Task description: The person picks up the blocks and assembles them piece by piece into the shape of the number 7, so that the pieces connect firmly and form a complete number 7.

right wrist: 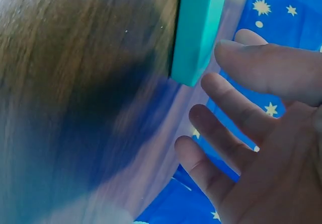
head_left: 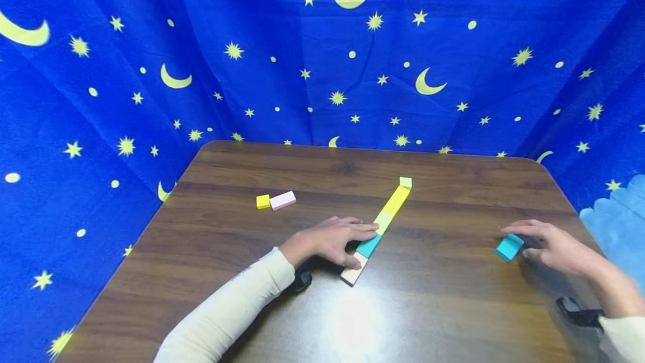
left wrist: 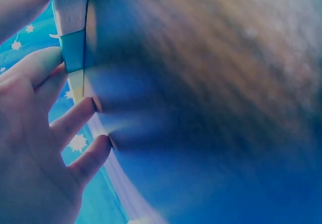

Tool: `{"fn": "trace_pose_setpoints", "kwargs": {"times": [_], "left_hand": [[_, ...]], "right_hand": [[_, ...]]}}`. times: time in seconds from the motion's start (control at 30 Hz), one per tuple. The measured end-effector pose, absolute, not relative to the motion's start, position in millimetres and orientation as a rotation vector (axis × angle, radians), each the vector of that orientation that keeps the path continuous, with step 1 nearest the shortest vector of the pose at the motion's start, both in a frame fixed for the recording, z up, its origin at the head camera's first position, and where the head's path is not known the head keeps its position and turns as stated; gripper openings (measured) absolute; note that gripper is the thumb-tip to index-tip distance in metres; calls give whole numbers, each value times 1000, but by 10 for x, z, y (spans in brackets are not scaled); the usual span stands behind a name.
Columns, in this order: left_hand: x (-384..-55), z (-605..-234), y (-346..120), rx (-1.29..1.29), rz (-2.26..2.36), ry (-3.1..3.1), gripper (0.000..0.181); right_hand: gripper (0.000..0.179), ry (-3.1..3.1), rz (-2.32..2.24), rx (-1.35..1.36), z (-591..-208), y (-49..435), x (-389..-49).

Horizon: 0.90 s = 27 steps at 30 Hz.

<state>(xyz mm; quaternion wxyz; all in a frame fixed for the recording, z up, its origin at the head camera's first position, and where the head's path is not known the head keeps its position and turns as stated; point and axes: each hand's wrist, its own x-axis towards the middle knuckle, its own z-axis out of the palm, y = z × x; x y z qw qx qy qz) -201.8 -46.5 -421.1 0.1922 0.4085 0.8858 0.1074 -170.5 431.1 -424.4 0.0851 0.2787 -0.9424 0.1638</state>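
Note:
A slanting row of blocks lies on the table. From its near end come a pale wooden block [head_left: 351,277], a teal block [head_left: 369,246], a cream block [head_left: 384,222] and a yellow block [head_left: 396,200], with a pale green block [head_left: 405,182] at the far tip. My left hand [head_left: 336,241] lies along the row's left side, thumb at the wooden block and forefinger at the cream one. On the right, a separate teal block [right wrist: 197,32] lies by my right hand [head_left: 558,246]. Its fingers are spread loosely beside that block, and the right wrist view shows no grip on it.
A small yellow block [head_left: 263,201] touches or nearly touches a pink block [head_left: 283,200] at the left of the brown wooden table [head_left: 443,307]. Behind the table hangs a blue curtain [head_left: 282,27] with moons and stars. Light blue fabric [head_left: 617,217] shows past the right edge.

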Motion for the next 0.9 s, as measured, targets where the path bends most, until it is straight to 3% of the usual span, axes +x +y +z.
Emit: {"fn": "trace_pose_setpoints", "kwargs": {"times": [0.13,0.4,0.9], "left_hand": [[-2023,-4230,-454,1148,309,2483,78],[-2039,-4225,-478,1152,306,2481,78],[-2033,-4216,-483,1158,311,2476,76]], "right_hand": [[61,-2791,448,867,-4290,4360,-1707],[55,-2885,373,783,-4293,4299,-1728],[31,-3012,334,638,-4289,4104,-1734]]}}
